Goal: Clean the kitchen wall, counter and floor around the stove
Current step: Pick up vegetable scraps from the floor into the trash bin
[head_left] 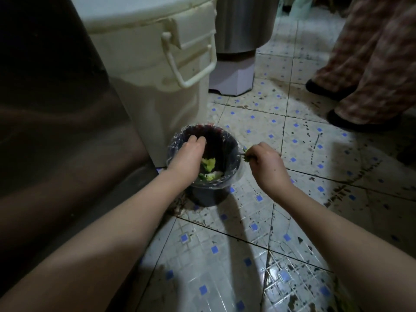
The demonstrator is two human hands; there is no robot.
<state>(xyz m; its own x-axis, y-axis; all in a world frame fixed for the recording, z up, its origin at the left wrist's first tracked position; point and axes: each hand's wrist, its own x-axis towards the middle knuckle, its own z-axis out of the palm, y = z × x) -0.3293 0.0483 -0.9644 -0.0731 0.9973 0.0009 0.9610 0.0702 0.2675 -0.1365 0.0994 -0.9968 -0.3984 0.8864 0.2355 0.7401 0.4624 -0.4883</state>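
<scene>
A small dark waste bin (203, 194) lined with a clear plastic bag stands on the tiled floor (258, 244). Pale green vegetable scraps (209, 167) lie inside it. My left hand (188, 157) reaches down over the bin's mouth, fingers spread and pointing into it, with nothing visibly held. Just right of the bin's rim, my right hand (264, 162) is closed on a small bunch of green leafy scraps (246, 155) that pokes out toward the bin. The floor tiles are white with blue squares and carry dark dirt marks.
A big cream lidded container (157, 64) with a handle stands right behind the bin. A steel pot on a lilac stool (236, 79) is further back. A dark cabinet side (56, 109) fills the left. Another person's legs in checked trousers (364, 64) stand at right.
</scene>
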